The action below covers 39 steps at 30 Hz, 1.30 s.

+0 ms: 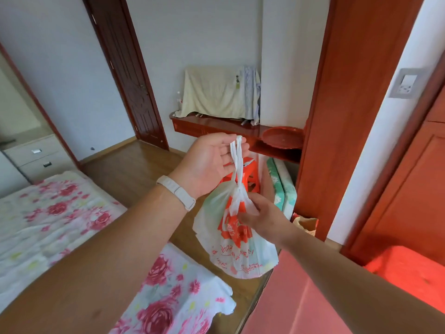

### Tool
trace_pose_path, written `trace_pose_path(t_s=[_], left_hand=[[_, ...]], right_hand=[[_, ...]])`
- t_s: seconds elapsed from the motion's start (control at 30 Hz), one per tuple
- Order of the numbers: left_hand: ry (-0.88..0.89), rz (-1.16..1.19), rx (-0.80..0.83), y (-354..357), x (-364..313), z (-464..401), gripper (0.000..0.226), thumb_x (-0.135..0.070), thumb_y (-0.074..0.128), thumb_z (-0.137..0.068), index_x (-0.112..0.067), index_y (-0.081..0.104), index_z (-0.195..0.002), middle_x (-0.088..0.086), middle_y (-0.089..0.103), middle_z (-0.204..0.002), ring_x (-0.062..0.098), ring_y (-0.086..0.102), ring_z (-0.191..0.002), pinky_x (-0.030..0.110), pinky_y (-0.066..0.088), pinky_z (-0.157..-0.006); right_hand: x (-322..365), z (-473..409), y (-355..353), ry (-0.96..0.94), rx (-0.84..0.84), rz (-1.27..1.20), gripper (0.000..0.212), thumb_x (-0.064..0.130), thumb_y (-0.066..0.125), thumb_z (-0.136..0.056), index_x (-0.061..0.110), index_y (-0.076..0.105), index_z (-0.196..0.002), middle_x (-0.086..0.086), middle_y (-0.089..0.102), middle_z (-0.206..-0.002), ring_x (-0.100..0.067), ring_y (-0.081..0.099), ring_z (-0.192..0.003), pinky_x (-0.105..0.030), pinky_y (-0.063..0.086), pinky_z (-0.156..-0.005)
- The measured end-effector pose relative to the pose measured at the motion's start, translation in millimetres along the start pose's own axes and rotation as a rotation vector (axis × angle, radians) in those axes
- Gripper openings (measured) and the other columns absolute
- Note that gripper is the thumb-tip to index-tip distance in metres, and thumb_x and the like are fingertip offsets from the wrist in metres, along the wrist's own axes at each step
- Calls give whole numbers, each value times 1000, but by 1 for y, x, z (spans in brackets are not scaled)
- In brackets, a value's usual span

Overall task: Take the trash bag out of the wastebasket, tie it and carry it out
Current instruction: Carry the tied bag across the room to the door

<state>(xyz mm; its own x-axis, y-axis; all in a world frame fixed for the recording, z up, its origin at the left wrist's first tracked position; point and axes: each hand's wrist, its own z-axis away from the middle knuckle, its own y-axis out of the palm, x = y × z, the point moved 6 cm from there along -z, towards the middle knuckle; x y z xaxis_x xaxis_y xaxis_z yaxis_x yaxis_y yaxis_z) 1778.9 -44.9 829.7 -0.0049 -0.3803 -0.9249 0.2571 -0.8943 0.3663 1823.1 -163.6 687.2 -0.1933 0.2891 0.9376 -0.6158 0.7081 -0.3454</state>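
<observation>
A white plastic trash bag (237,247) with red print hangs in mid-air in front of me, knotted at its neck. My left hand (212,162), palm up with a pale wristband, holds the bag's two twisted handle loops (236,155) from above. Just below the knot, my right hand (258,213) pinches the neck of the bag. No wastebasket shows in this view.
A bed with a rose-patterned sheet (48,213) lies at the left and below. A red wall shelf (216,127) with a cloth-covered object and a red basin (283,137) stands ahead. A dark door (127,75) is at the back left, a red-brown door frame (349,104) at the right.
</observation>
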Motion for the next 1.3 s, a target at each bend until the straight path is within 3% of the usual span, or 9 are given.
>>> trace_pose_path(t_s=[0.13,0.27,0.47,0.67,0.8,0.97,1.07,1.2,1.3], left_hand=[[-25,8,45,-15,-4,-68,42,-18,53,-88,5,61,-122,19,68,-115,30,63,-116,39,48,-100],[-32,8,68,-36,-28,-129,35,-18,54,-88,1,65,-115,16,69,-111,28,64,-114,39,47,-101],[4,5,93,-56,-68,-207,40,-18,52,-88,3,61,-121,16,67,-111,29,63,-115,40,46,-102],[29,-6,95,-59,-92,-282,43,-17,51,-89,7,57,-125,16,68,-110,27,65,-108,33,50,-94],[28,-18,28,-77,-93,-339,46,-19,53,-88,6,57,-126,15,68,-112,27,64,-113,38,46,-101],[34,-21,-79,-103,-89,-414,48,-22,60,-80,3,61,-121,15,70,-111,25,67,-109,39,46,-102],[46,-1,-151,-116,-94,-453,51,-25,64,-74,2,65,-117,15,71,-111,26,67,-109,40,46,-103],[70,-13,-243,-131,-110,-497,50,-24,65,-74,3,66,-116,14,73,-108,28,66,-112,43,42,-107],[112,-20,-316,-143,-126,-517,32,-21,62,-78,-2,71,-102,11,74,-100,28,66,-110,44,40,-109]], right_hand=[[-3,-69,-11,32,-24,8,27,31,72,-86,39,63,-110,15,74,-99,-2,72,-87,-15,55,-72],[7,-135,-18,61,-7,7,28,35,73,-86,39,64,-112,15,74,-101,-3,72,-90,-21,57,-78],[24,-224,-39,24,-75,22,31,35,74,-84,40,63,-112,16,73,-100,-4,72,-89,-28,58,-83],[33,-311,-56,1,-71,45,34,42,70,-84,41,59,-116,18,71,-104,-5,70,-93,-30,57,-86],[24,-366,-60,0,-3,50,31,38,68,-88,40,57,-117,20,69,-104,-2,69,-91,-17,54,-74],[3,-449,-65,-12,75,53,28,31,69,-86,41,56,-109,18,68,-98,-6,68,-90,-25,56,-82],[-2,-497,-67,-22,158,68,39,37,69,-79,38,59,-117,15,72,-102,-5,69,-93,-36,57,-90],[7,-558,-73,-62,283,108,45,44,67,-79,39,55,-122,16,71,-106,-5,69,-95,-38,55,-93],[19,-596,-70,-109,356,122,46,41,67,-84,36,52,-127,14,69,-109,-6,68,-95,-33,56,-89]])
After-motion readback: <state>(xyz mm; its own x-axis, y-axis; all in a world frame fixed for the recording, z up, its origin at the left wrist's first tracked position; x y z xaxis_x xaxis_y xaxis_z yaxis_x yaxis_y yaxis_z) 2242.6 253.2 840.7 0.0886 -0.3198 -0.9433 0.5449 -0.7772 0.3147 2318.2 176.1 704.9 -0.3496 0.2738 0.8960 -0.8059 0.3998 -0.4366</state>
